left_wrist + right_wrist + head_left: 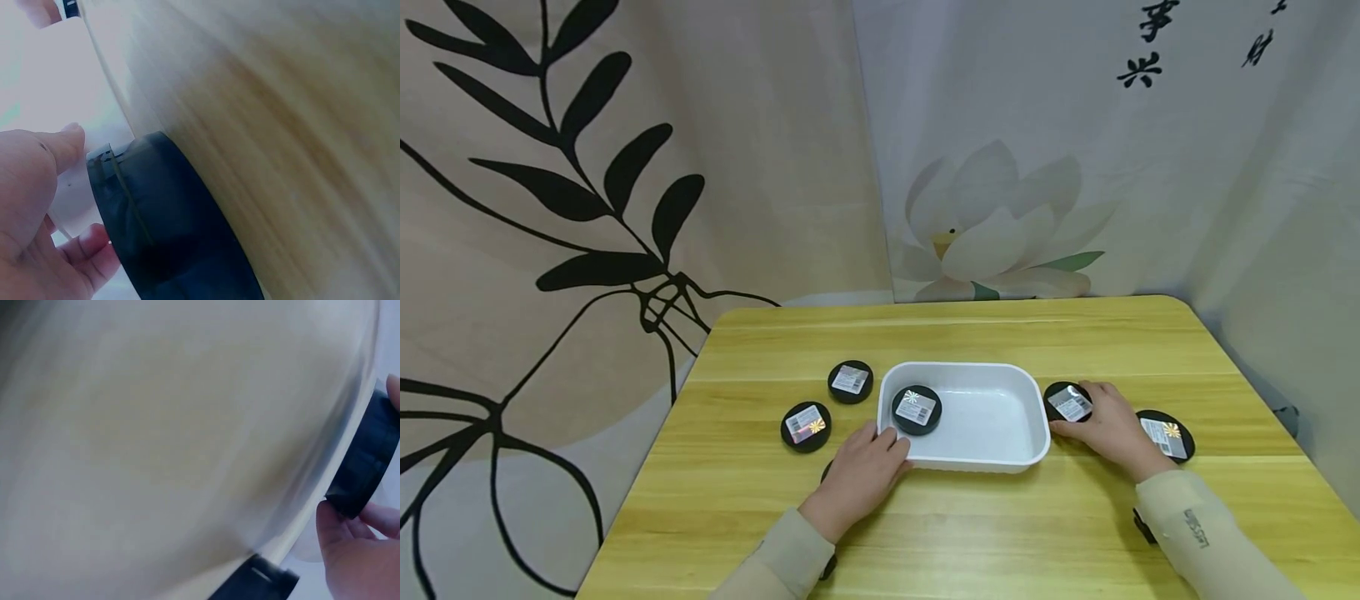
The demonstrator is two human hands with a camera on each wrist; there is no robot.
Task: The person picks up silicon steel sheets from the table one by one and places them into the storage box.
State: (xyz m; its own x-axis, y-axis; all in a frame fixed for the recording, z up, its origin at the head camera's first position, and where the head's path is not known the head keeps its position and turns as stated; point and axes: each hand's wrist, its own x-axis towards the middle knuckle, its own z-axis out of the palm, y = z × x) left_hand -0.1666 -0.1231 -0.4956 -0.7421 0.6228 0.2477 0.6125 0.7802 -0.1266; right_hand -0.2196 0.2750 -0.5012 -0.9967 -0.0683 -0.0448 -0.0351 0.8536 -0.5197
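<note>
A white rectangular tray (977,417) sits on the table, with a black round container (917,410) labelled on top at its left end. My left hand (863,471) holds the tray's front left corner, fingers over the rim. In the left wrist view the thumb (70,145) and fingers lie against the white wall, beside a large black round container (175,219). My right hand (1108,425) grips another black round container (1067,402) by its side, just right of the tray. The right wrist view shows fingertips on that container's edge (365,456).
Two black round containers (850,382) (806,427) lie left of the tray. One more (1167,437) lies right of my right hand, and another (827,472) is mostly hidden behind my left hand. A patterned curtain (775,167) hangs behind the wooden table (970,533).
</note>
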